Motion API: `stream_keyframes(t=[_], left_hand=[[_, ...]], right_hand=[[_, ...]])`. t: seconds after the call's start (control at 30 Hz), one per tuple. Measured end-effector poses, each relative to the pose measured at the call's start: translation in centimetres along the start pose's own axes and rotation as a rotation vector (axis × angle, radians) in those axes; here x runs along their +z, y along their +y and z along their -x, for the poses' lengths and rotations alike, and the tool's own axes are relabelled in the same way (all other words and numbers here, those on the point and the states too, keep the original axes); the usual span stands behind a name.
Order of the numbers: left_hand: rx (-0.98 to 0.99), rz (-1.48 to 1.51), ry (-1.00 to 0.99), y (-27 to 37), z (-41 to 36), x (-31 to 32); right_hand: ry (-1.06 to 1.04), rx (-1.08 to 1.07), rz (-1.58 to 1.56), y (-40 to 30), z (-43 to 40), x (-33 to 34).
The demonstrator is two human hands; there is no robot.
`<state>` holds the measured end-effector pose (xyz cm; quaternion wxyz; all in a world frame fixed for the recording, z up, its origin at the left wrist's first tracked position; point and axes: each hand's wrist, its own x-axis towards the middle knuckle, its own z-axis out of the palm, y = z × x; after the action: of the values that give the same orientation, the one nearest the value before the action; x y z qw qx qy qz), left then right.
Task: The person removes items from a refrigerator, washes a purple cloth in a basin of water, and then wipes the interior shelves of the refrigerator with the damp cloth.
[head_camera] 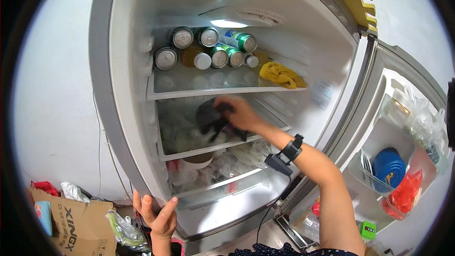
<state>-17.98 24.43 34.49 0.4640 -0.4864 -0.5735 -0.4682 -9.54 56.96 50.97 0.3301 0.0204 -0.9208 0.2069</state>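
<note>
Inside the open refrigerator, my right hand grips a dark, blurred bundle, perhaps a plastic bag or a cloth. It is over the middle glass shelf, and I cannot tell whether the bundle touches the glass. A black strap with a small device is around my right wrist, with a cable hanging from it. My left hand, fingers apart and holding nothing, is near the lower left edge of the refrigerator body; whether it touches that edge is unclear.
Drink cans, white-capped bottles and a yellow cloth occupy the upper shelf. Plastic bags fill the space below. The open door holds a blue round container and a red bag. A cardboard box stands lower left.
</note>
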Motion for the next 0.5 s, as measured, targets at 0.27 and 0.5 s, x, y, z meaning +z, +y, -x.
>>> stream_keyframes(t=[0.27,0.5], left_hand=[[0.025,0.075,0.037,0.3,-0.5,0.0],[-0.001,0.008,0.009,-0.1,0.1,-0.2]], right_hand=[[-0.133,0.287,0.651,13.2,2.2,-8.3],[-0.289,-0.051,0.185,1.2,-1.9,1.5]])
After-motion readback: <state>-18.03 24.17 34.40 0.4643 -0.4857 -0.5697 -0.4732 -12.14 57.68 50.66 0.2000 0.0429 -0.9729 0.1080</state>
